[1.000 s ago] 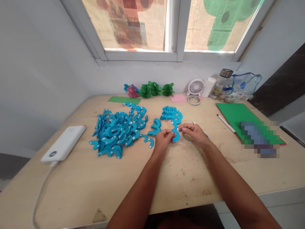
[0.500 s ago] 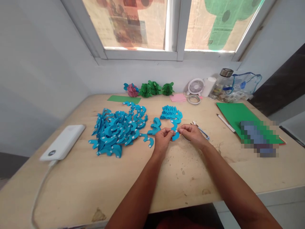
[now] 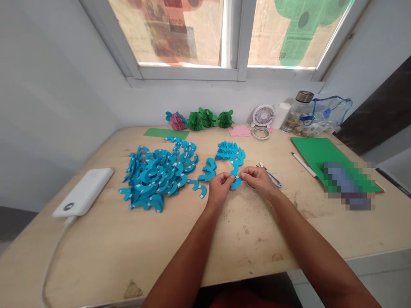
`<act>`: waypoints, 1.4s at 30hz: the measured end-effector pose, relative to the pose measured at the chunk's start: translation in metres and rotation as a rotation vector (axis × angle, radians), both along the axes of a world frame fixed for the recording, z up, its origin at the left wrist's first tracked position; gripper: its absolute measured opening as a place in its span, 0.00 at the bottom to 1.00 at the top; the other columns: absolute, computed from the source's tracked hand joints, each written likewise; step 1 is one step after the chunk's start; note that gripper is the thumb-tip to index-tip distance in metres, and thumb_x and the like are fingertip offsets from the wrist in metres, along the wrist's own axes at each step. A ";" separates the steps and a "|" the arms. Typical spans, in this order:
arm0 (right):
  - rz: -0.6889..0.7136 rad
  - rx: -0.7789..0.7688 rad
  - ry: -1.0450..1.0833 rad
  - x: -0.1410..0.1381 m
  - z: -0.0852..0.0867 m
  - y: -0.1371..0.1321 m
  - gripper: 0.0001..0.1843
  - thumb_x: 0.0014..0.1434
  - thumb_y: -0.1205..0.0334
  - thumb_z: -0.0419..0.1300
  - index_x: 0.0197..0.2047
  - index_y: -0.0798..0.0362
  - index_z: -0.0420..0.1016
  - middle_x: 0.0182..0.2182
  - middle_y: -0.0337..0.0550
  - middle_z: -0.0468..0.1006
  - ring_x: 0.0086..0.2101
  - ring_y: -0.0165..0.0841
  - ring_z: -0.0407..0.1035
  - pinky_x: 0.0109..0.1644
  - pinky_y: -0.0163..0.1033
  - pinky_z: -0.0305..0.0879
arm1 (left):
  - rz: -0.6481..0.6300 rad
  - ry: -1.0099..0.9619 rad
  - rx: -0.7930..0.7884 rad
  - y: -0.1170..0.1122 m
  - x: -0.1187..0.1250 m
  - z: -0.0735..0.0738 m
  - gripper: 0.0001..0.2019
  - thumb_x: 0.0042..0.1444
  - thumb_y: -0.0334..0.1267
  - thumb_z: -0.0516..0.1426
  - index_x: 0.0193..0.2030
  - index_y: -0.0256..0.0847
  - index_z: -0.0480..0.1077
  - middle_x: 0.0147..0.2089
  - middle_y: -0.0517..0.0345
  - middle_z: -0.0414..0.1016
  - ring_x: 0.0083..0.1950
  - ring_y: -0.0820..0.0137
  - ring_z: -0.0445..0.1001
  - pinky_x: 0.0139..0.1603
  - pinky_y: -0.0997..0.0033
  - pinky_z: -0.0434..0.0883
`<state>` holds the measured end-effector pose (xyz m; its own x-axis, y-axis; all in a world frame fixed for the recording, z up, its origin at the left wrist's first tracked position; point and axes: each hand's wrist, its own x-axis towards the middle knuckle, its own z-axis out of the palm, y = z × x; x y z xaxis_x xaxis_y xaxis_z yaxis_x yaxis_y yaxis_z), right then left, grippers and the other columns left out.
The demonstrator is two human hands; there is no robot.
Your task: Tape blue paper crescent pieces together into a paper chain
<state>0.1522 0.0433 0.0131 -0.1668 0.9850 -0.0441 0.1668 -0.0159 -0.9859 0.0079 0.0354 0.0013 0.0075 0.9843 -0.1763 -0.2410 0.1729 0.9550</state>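
My left hand [image 3: 220,188] and my right hand [image 3: 259,180] meet at the middle of the wooden table [image 3: 180,239], both pinched on one curved blue paper piece [image 3: 236,183] held between them. A large heap of the same blue curved pieces [image 3: 157,175] with small white tabs lies to the left. A smaller stack of blue pieces [image 3: 229,152] lies just beyond my hands, with a few loose ones [image 3: 208,168] beside my left hand. Small scissors [image 3: 271,173] lie right behind my right hand.
A white power bank [image 3: 84,191] with a cable lies at the left. Green paper sheets [image 3: 321,154], a pen [image 3: 302,164], tape rolls [image 3: 260,133], a small fan [image 3: 263,114], a jar [image 3: 297,109] and green and pink paper ornaments [image 3: 205,119] stand along the back and right.
My hands with the blue piece have shifted very slightly away from me; the scissors behind my right hand have come into view.
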 end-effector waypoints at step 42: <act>-0.016 0.106 -0.141 -0.001 -0.005 0.001 0.14 0.50 0.53 0.57 0.26 0.56 0.75 0.21 0.38 0.71 0.24 0.28 0.62 0.24 0.32 0.53 | 0.039 0.038 0.054 0.003 0.000 -0.010 0.05 0.39 0.36 0.61 0.22 0.36 0.72 0.22 0.60 0.73 0.24 0.74 0.68 0.27 0.76 0.65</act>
<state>0.1510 0.0446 0.0077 -0.1507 0.9878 0.0386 0.3043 0.0835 -0.9489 0.0081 0.0387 -0.0091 -0.0364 0.9919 -0.1219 -0.2102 0.1116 0.9713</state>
